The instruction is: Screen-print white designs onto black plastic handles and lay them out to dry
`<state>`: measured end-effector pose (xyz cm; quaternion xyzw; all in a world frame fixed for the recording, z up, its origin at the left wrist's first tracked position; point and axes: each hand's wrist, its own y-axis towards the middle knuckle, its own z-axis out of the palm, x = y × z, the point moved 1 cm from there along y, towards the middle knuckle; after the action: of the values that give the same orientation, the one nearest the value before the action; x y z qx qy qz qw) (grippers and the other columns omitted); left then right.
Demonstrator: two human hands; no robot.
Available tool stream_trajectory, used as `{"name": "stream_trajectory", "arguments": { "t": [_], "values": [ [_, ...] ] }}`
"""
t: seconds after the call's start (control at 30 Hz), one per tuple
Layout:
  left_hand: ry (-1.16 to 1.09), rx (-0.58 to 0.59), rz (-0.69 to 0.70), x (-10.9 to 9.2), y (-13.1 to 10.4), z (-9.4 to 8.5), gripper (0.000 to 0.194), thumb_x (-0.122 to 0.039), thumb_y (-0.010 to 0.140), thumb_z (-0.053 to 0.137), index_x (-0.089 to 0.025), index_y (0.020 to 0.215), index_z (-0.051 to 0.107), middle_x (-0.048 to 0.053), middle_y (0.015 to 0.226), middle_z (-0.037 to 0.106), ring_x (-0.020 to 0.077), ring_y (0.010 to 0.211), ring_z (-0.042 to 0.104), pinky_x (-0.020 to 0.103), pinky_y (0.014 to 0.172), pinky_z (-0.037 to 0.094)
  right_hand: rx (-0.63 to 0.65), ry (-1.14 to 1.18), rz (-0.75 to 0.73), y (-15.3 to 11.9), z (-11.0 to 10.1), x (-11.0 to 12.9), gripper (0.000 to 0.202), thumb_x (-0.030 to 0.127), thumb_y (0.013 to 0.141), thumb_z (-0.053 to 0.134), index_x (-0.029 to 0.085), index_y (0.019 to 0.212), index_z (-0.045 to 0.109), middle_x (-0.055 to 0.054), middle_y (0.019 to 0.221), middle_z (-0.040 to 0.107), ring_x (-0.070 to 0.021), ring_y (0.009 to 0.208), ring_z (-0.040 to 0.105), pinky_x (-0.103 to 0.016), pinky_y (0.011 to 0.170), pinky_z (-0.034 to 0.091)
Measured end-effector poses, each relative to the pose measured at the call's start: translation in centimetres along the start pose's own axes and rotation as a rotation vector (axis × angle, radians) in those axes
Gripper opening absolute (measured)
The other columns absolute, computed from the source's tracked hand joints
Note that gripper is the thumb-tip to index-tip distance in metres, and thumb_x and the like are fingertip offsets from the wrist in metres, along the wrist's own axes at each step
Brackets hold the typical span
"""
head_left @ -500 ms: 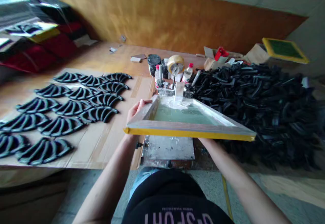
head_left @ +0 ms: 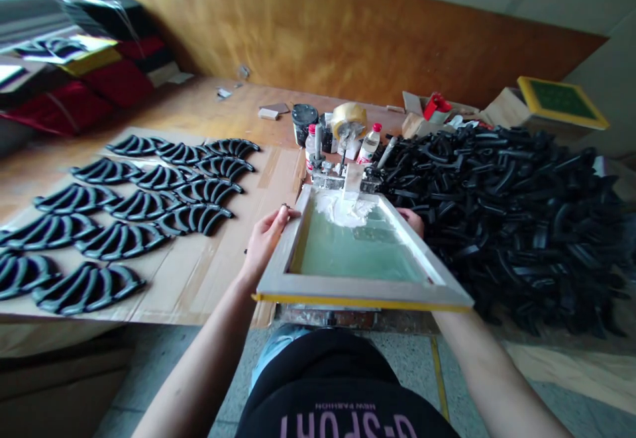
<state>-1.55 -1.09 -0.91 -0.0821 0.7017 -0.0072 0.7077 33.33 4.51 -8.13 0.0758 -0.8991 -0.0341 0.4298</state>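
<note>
I am watching the screen frame [head_left: 348, 289] between my two hands.
My left hand [head_left: 265, 239] is grasping its left rail; my right hand [head_left: 414, 221] is sitting at the right rail, grip unclear. Both side rails are running away from me.

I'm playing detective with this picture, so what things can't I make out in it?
In the head view:
1. Right grip: partly hidden behind the frame, so its hold is unclear.
2. What lies under the frame: mostly covered by it.
3. Nearest black piece at far left: cut off by the left edge.
4. Shirt: its big lettering is cut off by the bottom edge.
5. Right bottle: label print too small and blurred.
</note>
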Motion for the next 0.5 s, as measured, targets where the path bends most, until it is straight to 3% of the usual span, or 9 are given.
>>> {"name": "stream_trajectory", "arguments": {
  "t": [0.03,0.1,0.17,0.23,0.27,0.4,0.5],
  "values": [
    [0.039,0.029,-0.06,1.3,-0.6,-0.3,0.054,-0.067,0.075,0.064,-0.015,0.088,0.072,0.0,0.069,0.062,0.0121,0.058,0.049,0.022,0.053,0.036,-0.123,-0.037,0.027,0.7,-0.5,-0.1,0.041,0.018,0.093,0.032,0.007,0.083,0.07,-0.005,0.081,0.074,-0.0123,0.076,0.065,-0.02,0.072,0.053],
    [0.088,0.073,-0.151,4.4,-1.5,-0.7,0.055,-0.064,0.076,0.064,-0.016,0.102,0.071,-0.002,0.065,0.059,0.0111,0.053,0.045,0.022,0.049,0.032,-0.342,-0.139,0.014,2.1,-0.5,0.5,0.027,0.019,0.089,0.052,0.01,0.106,0.071,-0.012,0.11,0.072,-0.0195,0.098,0.066,-0.031,0.086,0.054],
    [0.143,0.091,-0.181,7.5,-2.0,-0.8,0.063,-0.061,0.077,0.064,-0.018,0.124,0.064,-0.003,0.065,0.059,0.0108,0.051,0.045,0.021,0.047,0.031,-0.379,-0.257,-0.121,3.5,0.7,2.3,0.047,0.02,0.083,0.067,0.015,0.13,0.061,-0.015,0.139,0.056,-0.0267,0.124,0.055,-0.042,0.103,0.047],
    [0.205,0.066,-0.169,9.8,-2.0,-0.8,0.073,-0.057,0.078,0.065,-0.02,0.139,0.053,-0.003,0.068,0.061,0.0113,0.052,0.047,0.021,0.047,0.032,-0.256,-0.375,-0.28,4.7,2.7,4.5,0.063,0.019,0.081,0.072,0.016,0.14,0.052,-0.015,0.149,0.045,-0.0296,0.135,0.043,-0.046,0.112,0.038],
    [0.231,0.054,-0.165,10.6,-2.0,-0.8,0.075,-0.056,0.079,0.064,-0.021,0.143,0.05,-0.002,0.069,0.061,0.0116,0.052,0.049,0.021,0.048,0.033,-0.19,-0.437,-0.321,5.2,3.7,5.5,0.064,0.019,0.081,0.072,0.015,0.141,0.051,-0.016,0.147,0.047,-0.0298,0.133,0.043,-0.046,0.112,0.037],
    [0.304,0.067,-0.16,12.2,-1.6,-0.8,0.071,-0.056,0.083,0.058,-0.023,0.144,0.048,-0.002,0.072,0.062,0.013,0.057,0.053,0.023,0.052,0.038,0.074,-0.62,-0.273,6.2,6.0,7.3,0.032,0.018,0.085,0.069,0.014,0.116,0.065,-0.012,0.114,0.067,-0.0261,0.11,0.057,-0.036,0.095,0.046],
    [0.317,0.059,-0.162,12.8,-1.4,-0.9,0.069,-0.056,0.084,0.057,-0.021,0.142,0.051,0.0,0.074,0.064,0.0155,0.062,0.057,0.025,0.056,0.041,0.158,-0.714,-0.198,5.9,6.0,7.1,0.012,0.021,0.088,0.065,0.016,0.099,0.067,-0.011,0.101,0.069,-0.0244,0.1,0.059,-0.032,0.085,0.046]
  ]
}}
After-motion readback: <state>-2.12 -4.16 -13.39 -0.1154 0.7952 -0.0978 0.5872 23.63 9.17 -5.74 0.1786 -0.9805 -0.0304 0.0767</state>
